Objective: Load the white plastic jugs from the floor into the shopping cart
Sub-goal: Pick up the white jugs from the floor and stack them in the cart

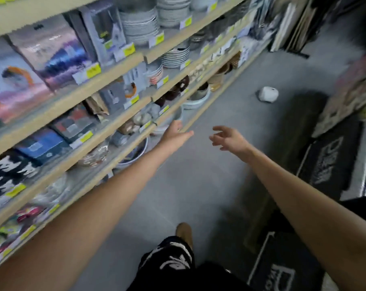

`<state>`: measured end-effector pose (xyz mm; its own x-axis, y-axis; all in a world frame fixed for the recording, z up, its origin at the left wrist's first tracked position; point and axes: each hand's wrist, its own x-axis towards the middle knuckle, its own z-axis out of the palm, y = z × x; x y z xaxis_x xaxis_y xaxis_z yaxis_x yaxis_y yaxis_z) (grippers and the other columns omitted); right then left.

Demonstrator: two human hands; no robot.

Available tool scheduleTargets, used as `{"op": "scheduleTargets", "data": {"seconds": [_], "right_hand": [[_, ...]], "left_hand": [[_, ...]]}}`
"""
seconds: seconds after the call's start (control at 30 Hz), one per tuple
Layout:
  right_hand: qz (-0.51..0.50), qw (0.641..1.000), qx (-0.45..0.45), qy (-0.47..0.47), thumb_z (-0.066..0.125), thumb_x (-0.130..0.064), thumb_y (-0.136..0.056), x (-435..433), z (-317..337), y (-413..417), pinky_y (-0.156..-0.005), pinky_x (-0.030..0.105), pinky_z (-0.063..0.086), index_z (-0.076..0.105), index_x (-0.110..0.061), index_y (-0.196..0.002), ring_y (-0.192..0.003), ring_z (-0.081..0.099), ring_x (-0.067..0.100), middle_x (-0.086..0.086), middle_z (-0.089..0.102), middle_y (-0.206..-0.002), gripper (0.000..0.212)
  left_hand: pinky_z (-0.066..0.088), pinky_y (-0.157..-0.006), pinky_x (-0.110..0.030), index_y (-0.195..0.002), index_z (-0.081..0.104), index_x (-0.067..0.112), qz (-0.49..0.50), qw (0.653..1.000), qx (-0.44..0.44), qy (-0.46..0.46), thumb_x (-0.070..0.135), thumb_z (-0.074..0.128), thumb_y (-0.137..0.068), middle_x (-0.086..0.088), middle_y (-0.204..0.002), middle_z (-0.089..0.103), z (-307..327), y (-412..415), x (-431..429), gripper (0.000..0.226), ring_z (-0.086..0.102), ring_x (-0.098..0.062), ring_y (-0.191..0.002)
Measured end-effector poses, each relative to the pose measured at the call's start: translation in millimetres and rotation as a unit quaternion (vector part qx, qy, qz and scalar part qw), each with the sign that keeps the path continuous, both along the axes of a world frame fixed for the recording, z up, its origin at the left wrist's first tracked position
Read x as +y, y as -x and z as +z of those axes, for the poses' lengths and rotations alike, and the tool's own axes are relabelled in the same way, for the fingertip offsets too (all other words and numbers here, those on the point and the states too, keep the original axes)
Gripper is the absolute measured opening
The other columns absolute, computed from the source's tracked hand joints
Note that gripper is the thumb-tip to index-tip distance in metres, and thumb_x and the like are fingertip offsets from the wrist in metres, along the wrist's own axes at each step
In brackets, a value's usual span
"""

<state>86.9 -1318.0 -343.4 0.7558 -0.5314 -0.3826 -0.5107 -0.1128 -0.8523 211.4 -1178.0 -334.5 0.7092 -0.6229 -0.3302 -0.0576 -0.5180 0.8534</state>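
Note:
One white plastic jug (pixel 268 94) lies on the grey floor far ahead, to the right of the shelf's bottom edge. Both my arms stretch forward over the aisle. My left hand (pixel 176 131) is empty, its fingers straight, close to the lowest shelf edge. My right hand (pixel 228 139) is also empty, with fingers spread and loosely bent. Both hands are well short of the jug. No shopping cart can be seen clearly; the picture is blurred by motion.
Shelves (pixel 106 114) of plates, bowls and packaged goods run along the left. Dark doormats (pixel 322 162) lie stacked on the right, with framed boards (pixel 291 26) leaning at the far end. The grey floor (pixel 198 185) runs between them. My leg and shoe (pixel 185 233) are below.

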Motion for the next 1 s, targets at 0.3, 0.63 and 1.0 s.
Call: {"op": "scheduleTargets", "data": {"seconds": [0.3, 0.63, 1.0], "right_hand": [[-0.139, 0.99, -0.013, -0.004, 0.059, -0.019, -0.094, -182, 6, 12, -0.067, 0.024, 0.046, 0.047, -0.007, -0.135, -0.09, 0.063, 0.02, 0.007, 0.065, -0.105, 0.045], [-0.235, 0.971, -0.032, -0.021, 0.059, -0.017, -0.095, -433, -25, 20, -0.066, 0.026, 0.044, 0.048, -0.007, -0.133, -0.089, 0.06, 0.02, 0.008, 0.063, -0.101, 0.041], [-0.241, 0.97, -0.02, -0.03, 0.059, -0.021, -0.095, -688, -19, -11, -0.067, 0.026, 0.046, 0.049, -0.006, -0.133, -0.087, 0.061, 0.018, 0.007, 0.063, -0.104, 0.042]], "left_hand": [[0.031, -0.097, -0.021, -0.144, 0.033, 0.012, -0.153, 0.988, 0.014, -0.007, 0.026, 0.059, -0.093, -0.003, -0.147, 0.041, 12, -16, -227, 0.06, 0.042, -0.017, -0.132], [0.029, -0.085, -0.012, -0.145, 0.033, 0.012, -0.25, 0.968, 0.011, -0.036, 0.027, 0.059, -0.093, -0.002, -0.146, 0.042, -9, -24, -506, 0.059, 0.044, -0.014, -0.13], [0.03, -0.091, -0.017, -0.143, 0.035, 0.01, -0.26, 0.964, 0.024, -0.05, 0.024, 0.058, -0.094, -0.005, -0.144, 0.045, 2, -41, -754, 0.056, 0.046, -0.017, -0.128]]}}
